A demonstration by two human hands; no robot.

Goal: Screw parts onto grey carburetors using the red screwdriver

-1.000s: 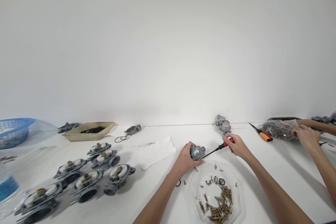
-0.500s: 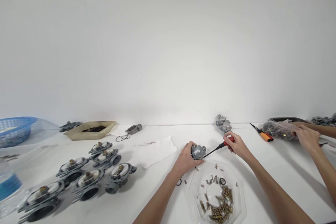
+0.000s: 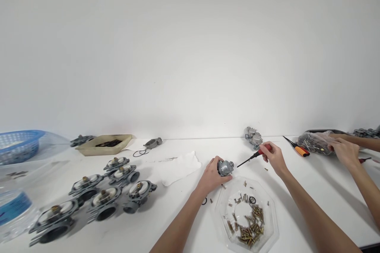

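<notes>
My left hand (image 3: 211,175) is wrapped round a small grey metal carburetor part (image 3: 225,167) resting on the white table. My right hand (image 3: 274,157) grips a red-handled screwdriver (image 3: 252,156); its black tip points left and hangs a short way to the right of the part, not touching it. Just in front of both hands lies a clear octagonal plastic dish (image 3: 268,221) holding several brass screws and a black O-ring. A few loose screws and a black O-ring (image 3: 204,201) lie on the table beside my left wrist.
Several grey carburetor bodies (image 3: 102,193) stand at the left. A beige tray (image 3: 103,144), a blue basket (image 3: 18,146), a white cloth (image 3: 178,168) and two grey parts (image 3: 253,137) lie further back. Another person's hands (image 3: 341,150) handle a plastic bag (image 3: 313,142) beside an orange-handled screwdriver (image 3: 298,148).
My right hand has drawn the screwdriver away to the right, so its tip has come off the metal part. My left hand still holds the part.
</notes>
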